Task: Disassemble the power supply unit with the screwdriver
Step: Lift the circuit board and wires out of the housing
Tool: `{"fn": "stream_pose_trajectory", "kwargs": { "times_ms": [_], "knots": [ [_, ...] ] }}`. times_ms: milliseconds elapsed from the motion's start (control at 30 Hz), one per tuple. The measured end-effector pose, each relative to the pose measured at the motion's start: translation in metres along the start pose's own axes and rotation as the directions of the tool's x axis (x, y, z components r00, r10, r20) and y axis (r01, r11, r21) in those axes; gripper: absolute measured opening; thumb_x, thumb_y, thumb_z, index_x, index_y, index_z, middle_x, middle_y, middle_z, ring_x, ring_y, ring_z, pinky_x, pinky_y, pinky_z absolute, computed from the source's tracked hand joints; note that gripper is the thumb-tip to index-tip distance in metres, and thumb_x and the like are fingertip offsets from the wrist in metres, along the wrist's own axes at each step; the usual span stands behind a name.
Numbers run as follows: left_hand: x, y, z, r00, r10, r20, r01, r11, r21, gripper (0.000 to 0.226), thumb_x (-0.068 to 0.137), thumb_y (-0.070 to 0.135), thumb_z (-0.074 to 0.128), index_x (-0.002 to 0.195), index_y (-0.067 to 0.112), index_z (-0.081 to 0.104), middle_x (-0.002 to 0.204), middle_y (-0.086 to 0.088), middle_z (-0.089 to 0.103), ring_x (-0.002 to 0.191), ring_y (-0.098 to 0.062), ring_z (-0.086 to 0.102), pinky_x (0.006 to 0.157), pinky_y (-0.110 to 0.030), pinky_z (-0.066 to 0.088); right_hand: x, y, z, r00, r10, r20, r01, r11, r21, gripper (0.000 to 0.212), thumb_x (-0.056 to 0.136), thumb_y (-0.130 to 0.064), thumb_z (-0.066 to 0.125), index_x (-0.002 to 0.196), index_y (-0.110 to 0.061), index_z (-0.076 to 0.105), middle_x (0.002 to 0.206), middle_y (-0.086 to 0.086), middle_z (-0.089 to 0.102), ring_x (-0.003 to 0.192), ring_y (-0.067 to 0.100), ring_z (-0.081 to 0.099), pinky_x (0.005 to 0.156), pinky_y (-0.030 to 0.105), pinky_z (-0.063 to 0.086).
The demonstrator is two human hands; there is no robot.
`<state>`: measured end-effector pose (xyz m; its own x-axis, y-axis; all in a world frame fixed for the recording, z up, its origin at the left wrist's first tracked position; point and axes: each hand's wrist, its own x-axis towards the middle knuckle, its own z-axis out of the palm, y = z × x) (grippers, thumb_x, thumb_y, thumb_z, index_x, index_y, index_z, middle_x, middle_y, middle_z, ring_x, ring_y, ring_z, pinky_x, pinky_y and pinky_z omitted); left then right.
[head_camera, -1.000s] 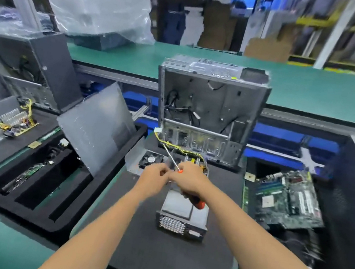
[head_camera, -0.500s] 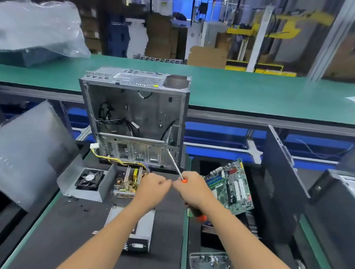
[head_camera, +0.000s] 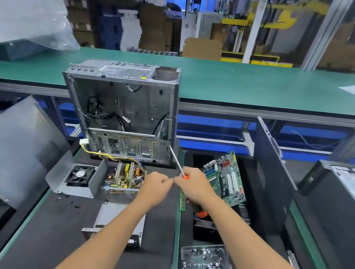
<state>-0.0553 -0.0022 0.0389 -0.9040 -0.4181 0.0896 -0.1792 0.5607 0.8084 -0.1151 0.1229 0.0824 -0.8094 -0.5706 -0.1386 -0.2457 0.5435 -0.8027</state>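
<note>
The power supply unit already lies in pieces at the centre of the frame: its bare circuit board (head_camera: 123,178) with yellow wires, the fan housing (head_camera: 74,176) just left of it, and a flat metal cover (head_camera: 119,223) lower down on the dark tabletop (head_camera: 58,232). The step in hand looks like dealing with a freed screw. The right hand (head_camera: 196,188) is wrapped around the screwdriver (head_camera: 179,169), while the left hand (head_camera: 155,185) is curled with its fingertips meeting the right hand's, perhaps pinching a small screw, though that is too small to tell. The next move probably calls for dropping it into the clear tray (head_camera: 207,263) at lower centre-right, then returning to the board.

The screwdriver's long axis runs diagonally: its metal shaft points toward the upper left, tip near the open computer case (head_camera: 125,107), and the orange handle end shows below the right wrist.
</note>
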Motion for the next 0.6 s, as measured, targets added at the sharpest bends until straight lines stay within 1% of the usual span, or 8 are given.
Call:
{"fn": "stream_pose_trajectory", "kwargs": {
  "times_ms": [100,200,267,333,367,433,500,600],
  "knots": [
    [-0.001,-0.005,-0.001,1.000,-0.013,-0.008,0.013,1.000,-0.010,0.056,0.084,0.011,0.058,0.045,0.022,0.020,0.046,0.004,0.014,0.048,-0.015,0.014,0.054,-0.032,0.013,0.002,0.003,0.004,1.000,0.007,0.013,-0.007,1.000,0.005,0.024,0.087,-0.018,0.058,0.068,-0.015,0.043,0.061,0.003,0.048,0.044,0.019,0.050,0.039,0.024,0.044],
    [-0.001,-0.007,-0.002,1.000,-0.015,-0.012,0.015,1.000,-0.022,0.055,0.085,0.010,0.057,0.046,0.022,0.020,0.045,0.005,0.015,0.047,-0.013,0.014,0.052,-0.032,0.013,0.003,0.005,0.008,1.000,0.021,0.016,-0.021,0.999,0.034,0.022,0.087,-0.018,0.058,0.070,-0.015,0.044,0.057,0.002,0.047,0.040,0.016,0.048,0.038,0.023,0.045],
    [0.000,-0.008,-0.002,0.999,-0.029,-0.016,0.028,1.000,-0.010,0.056,0.086,0.011,0.057,0.045,0.022,0.021,0.043,0.008,0.015,0.044,-0.010,0.014,0.050,-0.032,0.013,0.004,0.005,0.011,0.999,0.036,0.003,-0.036,0.996,0.076,0.021,0.088,-0.018,0.057,0.072,-0.014,0.044,0.058,0.004,0.048,0.041,0.018,0.048,0.039,0.024,0.045],
    [0.001,-0.010,-0.001,0.999,-0.035,-0.018,0.035,0.999,-0.002,0.055,0.087,0.013,0.056,0.046,0.022,0.021,0.043,0.007,0.015,0.044,-0.011,0.016,0.050,-0.031,0.013,0.006,0.007,0.017,0.997,0.074,-0.016,-0.072,0.992,0.106,0.020,0.090,-0.020,0.054,0.076,-0.013,0.042,0.064,0.006,0.050,0.045,0.021,0.050,0.041,0.024,0.044],
    [0.002,-0.010,0.000,0.999,-0.038,-0.019,0.038,0.999,-0.003,0.054,0.088,0.015,0.055,0.047,0.022,0.021,0.045,0.007,0.016,0.046,-0.010,0.016,0.051,-0.032,0.014,0.007,0.008,0.021,0.995,0.102,-0.022,-0.100,0.990,0.104,0.019,0.092,-0.022,0.051,0.078,-0.013,0.041,0.068,0.007,0.051,0.048,0.023,0.051,0.043,0.026,0.044],
    [0.003,-0.012,0.003,0.999,-0.044,-0.021,0.044,0.999,-0.016,0.052,0.090,0.017,0.054,0.049,0.021,0.023,0.048,0.005,0.019,0.049,-0.014,0.019,0.054,-0.033,0.016,0.008,0.011,0.031,0.989,0.147,-0.023,-0.144,0.985,0.093,0.019,0.096,-0.023,0.045,0.083,-0.011,0.040,0.076,0.009,0.052,0.054,0.025,0.053,0.053,0.034,0.049],
    [0.005,-0.014,0.005,0.998,-0.060,-0.032,0.058,0.997,-0.045,0.051,0.091,0.017,0.054,0.050,0.021,0.023,0.049,0.005,0.020,0.050,-0.013,0.019,0.054,-0.032,0.017,0.010,0.012,0.039,0.990,0.141,-0.031,-0.137,0.985,0.105,0.020,0.099,-0.024,0.040,0.083,-0.010,0.039,0.076,0.009,0.051,0.055,0.025,0.054,0.060,0.041,0.053],
    [0.010,-0.019,0.004,0.996,-0.081,-0.040,0.078,0.995,-0.067,0.050,0.093,0.018,0.052,0.051,0.020,0.025,0.049,0.006,0.021,0.048,-0.011,0.021,0.052,-0.031,0.017,0.014,0.011,0.044,0.992,0.121,-0.042,-0.116,0.988,0.104,0.023,0.100,-0.026,0.038,0.081,-0.012,0.037,0.075,0.008,0.052,0.050,0.021,0.055,0.057,0.037,0.053]
  ]
}}
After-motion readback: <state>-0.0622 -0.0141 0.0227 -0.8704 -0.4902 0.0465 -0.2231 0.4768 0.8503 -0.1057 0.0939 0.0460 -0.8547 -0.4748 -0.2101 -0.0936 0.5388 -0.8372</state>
